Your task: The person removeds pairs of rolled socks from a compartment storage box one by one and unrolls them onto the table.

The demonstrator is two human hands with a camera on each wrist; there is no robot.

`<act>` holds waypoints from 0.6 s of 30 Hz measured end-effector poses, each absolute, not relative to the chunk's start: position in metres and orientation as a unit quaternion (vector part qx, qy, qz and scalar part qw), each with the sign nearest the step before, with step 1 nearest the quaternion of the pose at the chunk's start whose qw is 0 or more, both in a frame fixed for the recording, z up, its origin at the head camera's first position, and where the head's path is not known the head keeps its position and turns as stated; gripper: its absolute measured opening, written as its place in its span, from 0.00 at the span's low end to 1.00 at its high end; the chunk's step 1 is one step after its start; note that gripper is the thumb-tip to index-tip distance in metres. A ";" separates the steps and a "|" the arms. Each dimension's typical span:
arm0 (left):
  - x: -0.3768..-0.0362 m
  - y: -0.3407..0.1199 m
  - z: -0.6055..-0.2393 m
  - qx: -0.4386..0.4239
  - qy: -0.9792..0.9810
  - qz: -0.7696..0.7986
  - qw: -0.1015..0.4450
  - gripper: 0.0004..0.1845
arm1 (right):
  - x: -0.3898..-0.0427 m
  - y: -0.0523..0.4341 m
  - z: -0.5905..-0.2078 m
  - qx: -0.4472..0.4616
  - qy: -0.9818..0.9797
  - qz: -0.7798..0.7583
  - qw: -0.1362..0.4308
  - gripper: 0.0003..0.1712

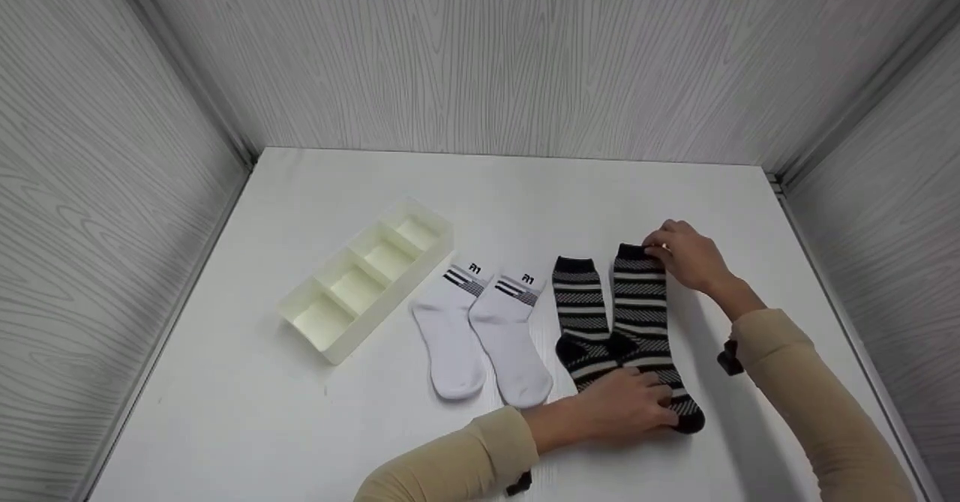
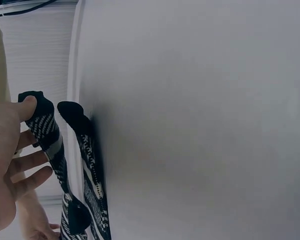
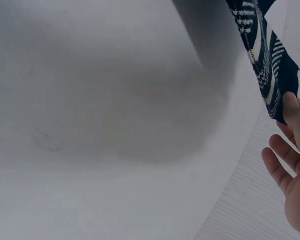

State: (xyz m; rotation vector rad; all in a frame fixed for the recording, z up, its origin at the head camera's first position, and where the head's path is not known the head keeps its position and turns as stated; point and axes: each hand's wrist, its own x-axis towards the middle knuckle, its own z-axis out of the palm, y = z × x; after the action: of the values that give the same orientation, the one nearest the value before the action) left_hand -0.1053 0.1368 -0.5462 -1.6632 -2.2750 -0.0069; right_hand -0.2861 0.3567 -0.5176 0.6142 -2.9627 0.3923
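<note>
Two black socks with grey and white stripes lie side by side toward the right of the table in the head view. My right hand [image 1: 686, 256] pinches the cuff of the right striped sock [image 1: 640, 292] between thumb and fingers; the right wrist view shows the thumb on its black edge. My left hand [image 1: 626, 406] reaches across the foot parts, partly covering both socks. In the left wrist view, its thumb and fingers pinch the black end of a striped sock [image 2: 54, 145]. The left striped sock [image 1: 579, 292] has its toe hidden beneath that hand.
Two white ankle socks, one on the left [image 1: 454, 344] and one on the right [image 1: 517, 352], lie beside the striped pair. Farther left, a white box [image 1: 367, 322] with several compartments sits at an angle. Grey wood-grain panels [image 1: 480, 59] border the white table [image 1: 225, 412].
</note>
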 end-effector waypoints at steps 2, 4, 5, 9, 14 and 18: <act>-0.105 0.140 -0.549 -0.583 -0.798 -0.004 0.156 0.16 | -0.286 0.360 -0.520 0.200 -0.971 0.125 0.044 0.09; -0.106 0.142 -0.552 -0.584 -0.798 -0.004 0.150 0.16 | -0.287 0.362 -0.522 0.198 -0.972 0.121 0.040 0.09; -0.106 0.143 -0.553 -0.584 -0.798 -0.003 0.148 0.16 | -0.287 0.363 -0.523 0.197 -0.972 0.120 0.037 0.09; -0.106 0.147 -0.557 -0.585 -0.800 0.002 0.133 0.16 | -0.287 0.366 -0.527 0.189 -0.974 0.121 0.031 0.10; -0.105 0.152 -0.560 -0.584 -0.805 0.015 0.105 0.16 | -0.289 0.369 -0.532 0.182 -0.976 0.121 0.025 0.10; -0.105 0.152 -0.561 -0.590 -0.802 0.009 0.091 0.15 | -0.289 0.369 -0.537 0.174 -0.977 0.123 0.012 0.10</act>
State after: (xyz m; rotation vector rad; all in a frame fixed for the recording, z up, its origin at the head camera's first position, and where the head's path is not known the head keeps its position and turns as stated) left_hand -0.1051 0.1517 -0.5609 -1.7523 -2.3841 0.0257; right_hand -0.2893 0.3690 -0.5366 0.5429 -3.0452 0.3834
